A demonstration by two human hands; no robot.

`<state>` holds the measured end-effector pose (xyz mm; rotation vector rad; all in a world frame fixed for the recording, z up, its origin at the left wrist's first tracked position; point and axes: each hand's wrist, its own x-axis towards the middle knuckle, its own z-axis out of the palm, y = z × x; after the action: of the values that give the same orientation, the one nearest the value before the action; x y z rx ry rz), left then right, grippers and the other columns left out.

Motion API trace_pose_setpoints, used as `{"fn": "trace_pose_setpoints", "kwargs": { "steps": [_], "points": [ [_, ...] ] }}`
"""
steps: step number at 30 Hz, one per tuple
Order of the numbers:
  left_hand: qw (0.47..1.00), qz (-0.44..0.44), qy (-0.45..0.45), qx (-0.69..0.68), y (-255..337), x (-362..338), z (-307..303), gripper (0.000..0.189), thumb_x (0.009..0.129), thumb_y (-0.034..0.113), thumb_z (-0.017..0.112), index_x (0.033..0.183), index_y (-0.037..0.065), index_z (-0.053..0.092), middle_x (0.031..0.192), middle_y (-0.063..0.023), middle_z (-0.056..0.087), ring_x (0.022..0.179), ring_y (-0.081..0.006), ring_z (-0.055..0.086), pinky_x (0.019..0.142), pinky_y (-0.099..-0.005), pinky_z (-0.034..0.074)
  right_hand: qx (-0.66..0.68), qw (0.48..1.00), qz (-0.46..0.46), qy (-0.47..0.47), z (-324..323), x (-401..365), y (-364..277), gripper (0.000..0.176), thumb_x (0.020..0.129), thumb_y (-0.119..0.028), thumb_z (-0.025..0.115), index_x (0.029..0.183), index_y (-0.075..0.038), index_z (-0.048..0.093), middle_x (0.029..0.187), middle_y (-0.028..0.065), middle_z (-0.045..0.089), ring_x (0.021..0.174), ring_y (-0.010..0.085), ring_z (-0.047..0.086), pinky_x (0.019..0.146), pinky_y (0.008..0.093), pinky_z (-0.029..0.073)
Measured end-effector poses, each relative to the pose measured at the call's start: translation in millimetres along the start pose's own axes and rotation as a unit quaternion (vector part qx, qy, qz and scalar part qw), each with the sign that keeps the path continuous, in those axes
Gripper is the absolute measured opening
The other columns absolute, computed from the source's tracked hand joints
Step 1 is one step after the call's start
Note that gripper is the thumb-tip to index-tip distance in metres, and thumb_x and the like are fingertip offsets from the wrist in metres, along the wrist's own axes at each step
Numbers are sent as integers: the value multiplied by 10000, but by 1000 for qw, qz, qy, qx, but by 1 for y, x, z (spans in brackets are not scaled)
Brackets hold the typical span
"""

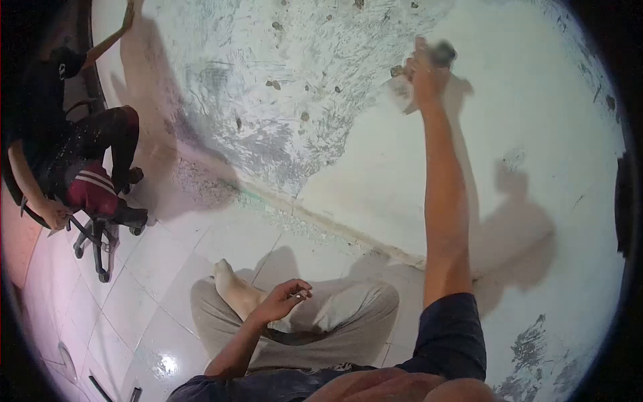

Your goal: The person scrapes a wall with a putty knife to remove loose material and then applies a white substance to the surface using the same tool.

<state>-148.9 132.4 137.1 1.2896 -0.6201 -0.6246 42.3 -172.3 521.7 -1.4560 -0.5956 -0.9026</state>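
My right arm reaches up to the wall, where my right hand is closed around a scraper-like tool. Its pale, flat part lies against the wall, at the border between rough grey patches and smooth white coating. A dark, blurred round shape shows beside my fingers; I cannot make out whether it belongs to the tool. Over my crossed legs hangs my left hand, fingers loosely curved and apart, with no object clearly visible in it.
At the left, another person sits on a wheeled chair, one arm raised to the wall. Crumbs of debris lie on the tiled floor along the wall's base. Dark shadows fall on the wall beside my right arm.
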Motion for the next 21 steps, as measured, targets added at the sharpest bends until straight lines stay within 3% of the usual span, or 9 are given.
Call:
{"fn": "trace_pose_setpoints", "kwargs": {
  "steps": [2, 3, 5, 6, 9, 11, 13, 15, 21],
  "points": [
    [997, -42, 5, 60, 8, -2, -1, 217, 974, 163, 534, 1137, 20, 537, 1031, -57, 602, 1004, -158, 576, 904, -322, 455, 39, 983, 73, 165, 27, -15, -21, 275, 899, -180, 596, 683, -127, 435, 544, -32, 376, 469, 87, 338, 458, 265, 307],
    [997, -38, 7, 64, 9, -4, -4, 217, 974, 163, 534, 1137, 20, 537, 1031, -57, 602, 1004, -158, 576, 904, -322, 455, 42, 983, 69, 163, 11, -16, -16, 275, 899, -180, 596, 683, -127, 435, 544, -32, 376, 469, 87, 338, 458, 265, 307],
    [999, 0, 6, -31, 3, -3, -6, 203, 972, 141, 529, 1131, 15, 541, 1028, -59, 604, 991, -160, 587, 894, -319, 462, 247, 968, -43, -16, -19, -14, -23, 320, 903, -194, 603, 663, -132, 401, 540, -25, 378, 457, 92, 325, 446, 265, 270],
    [1000, -8, 27, -13, 1, -4, -7, 208, 970, 144, 534, 1135, 17, 541, 1025, -57, 605, 994, -158, 585, 892, -320, 464, 222, 966, -86, 99, -11, -23, -23, 350, 908, -218, 587, 651, -148, 361, 519, -34, 332, 438, 101, 302, 439, 270, 258],
    [999, -25, 23, 28, 1, -2, -6, 214, 970, 156, 539, 1135, 19, 539, 1017, -55, 603, 999, -158, 579, 894, -319, 463, 38, 982, -51, 179, 12, -27, -17, 324, 914, -196, 539, 649, -151, 359, 504, -39, 293, 419, 108, 257, 434, 274, 255],
    [999, -22, 9, 32, 7, -5, -3, 206, 969, 138, 536, 1132, 13, 534, 1024, -55, 605, 1002, -154, 580, 889, -315, 466, 83, 982, -43, 166, 2, -37, -29, 343, 910, -193, 561, 645, -142, 349, 495, -38, 281, 411, 107, 252, 436, 277, 250],
    [999, -30, 12, 0, 10, 0, -3, 205, 963, 128, 538, 1138, 21, 536, 1048, -80, 604, 1013, -172, 576, 910, -331, 451, 219, 954, -191, 81, -26, -37, -13, 237, 903, -161, 590, 732, -98, 438, 510, -31, 317, 425, 106, 277, 443, 283, 252],
    [1000, 3, 18, -19, -1, 4, -2, 207, 965, 140, 540, 1133, 20, 540, 1036, -79, 606, 1013, -170, 573, 916, -333, 447, 85, 971, -123, 184, 2, -37, -4, 291, 896, -134, 571, 660, -124, 400, 502, -34, 288, 431, 97, 270, 450, 294, 250],
    [1000, -14, 5, 9, 10, 7, 2, 202, 967, 138, 535, 1126, 14, 543, 1029, -66, 613, 988, -155, 581, 888, -317, 458, 205, 950, -196, 127, -11, -51, -4, 449, 940, -297, 585, 630, -131, 305, 519, -35, 294, 469, 94, 296, 467, 273, 255]
  ]
}}
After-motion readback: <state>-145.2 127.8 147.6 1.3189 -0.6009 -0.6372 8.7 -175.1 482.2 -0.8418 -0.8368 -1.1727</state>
